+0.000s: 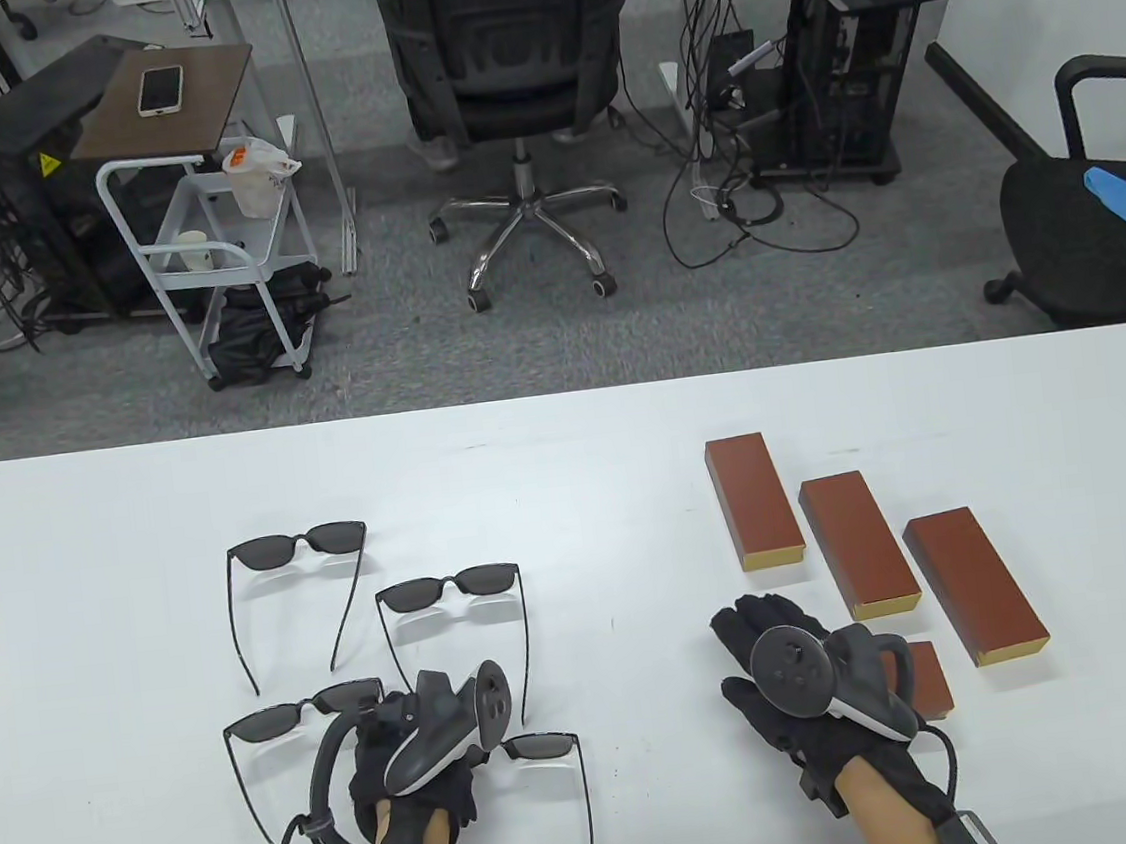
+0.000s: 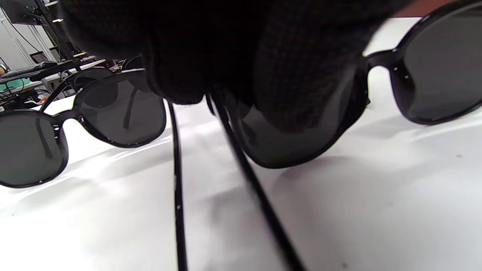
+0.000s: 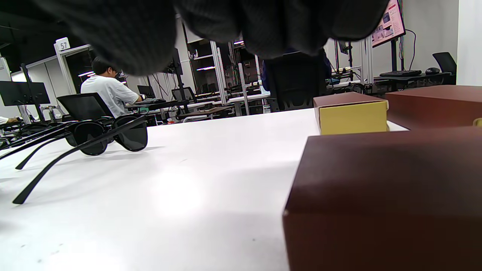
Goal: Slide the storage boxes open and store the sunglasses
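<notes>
1. The table (image 1: 567, 462) is split by kind: four sunglasses stand with temples unfolded on the left, and the brown storage boxes lie in a staggered row at the right, each with its yellow drawer end facing the person. I judge that layout lets one hand feed glasses while the other works the boxes.

2. The left hand (image 1: 413, 760) sits over the nearest sunglasses (image 1: 542, 746), at about 7 o'clock from the table's centre. In the left wrist view gloved fingers (image 2: 301, 75) press down over one lens and the frame beside it. Whether this grip is clenched round the frame or only resting on it I cannot tell — the glove hides the contact.

3. A second pair of sunglasses (image 1: 297, 716) lies just at 9 o'clock from that hand, apart from it.

4. The right hand (image 1: 802, 688) rests near the nearest storage box (image 1: 927, 680), which lies just at its 3 o'clock, half hidden by the tracker. The grip is released — fingers lie spread and flat, holding nothing.

5. That box is closed; the slide has not yet begun.
</notes>
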Demonstrator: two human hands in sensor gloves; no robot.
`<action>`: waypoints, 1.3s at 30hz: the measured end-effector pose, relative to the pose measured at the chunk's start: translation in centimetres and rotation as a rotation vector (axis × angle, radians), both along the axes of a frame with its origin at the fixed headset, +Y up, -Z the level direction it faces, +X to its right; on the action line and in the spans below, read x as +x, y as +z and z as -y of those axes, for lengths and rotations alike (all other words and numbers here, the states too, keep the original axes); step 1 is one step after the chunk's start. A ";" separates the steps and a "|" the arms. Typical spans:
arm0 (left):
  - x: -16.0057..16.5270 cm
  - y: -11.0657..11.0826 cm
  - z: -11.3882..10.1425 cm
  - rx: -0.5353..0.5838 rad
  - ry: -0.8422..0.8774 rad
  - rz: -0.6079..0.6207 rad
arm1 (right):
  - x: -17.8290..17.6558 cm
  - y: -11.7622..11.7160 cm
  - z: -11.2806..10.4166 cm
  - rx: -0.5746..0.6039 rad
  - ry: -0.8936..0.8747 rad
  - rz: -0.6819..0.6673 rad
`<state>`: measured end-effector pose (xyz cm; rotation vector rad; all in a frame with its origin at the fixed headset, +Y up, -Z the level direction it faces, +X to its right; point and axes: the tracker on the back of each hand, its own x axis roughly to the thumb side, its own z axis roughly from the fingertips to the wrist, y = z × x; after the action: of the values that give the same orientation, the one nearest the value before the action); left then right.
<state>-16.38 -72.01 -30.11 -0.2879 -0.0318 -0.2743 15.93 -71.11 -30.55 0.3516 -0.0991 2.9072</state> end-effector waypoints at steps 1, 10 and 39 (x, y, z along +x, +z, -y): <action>-0.1 0.0 0.1 -0.010 0.022 -0.008 | 0.0 0.0 0.0 0.000 0.002 0.000; -0.1 0.1 0.0 -0.024 0.062 -0.035 | 0.0 0.0 0.0 -0.003 0.013 0.002; 7.6 1.4 -8.0 0.311 0.442 0.305 | 1.3 0.1 -1.5 -0.023 -0.681 -0.131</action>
<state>-8.81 -64.02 -28.73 0.0760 -0.3468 0.1196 17.27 -69.63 -30.45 0.4062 -0.1332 2.2070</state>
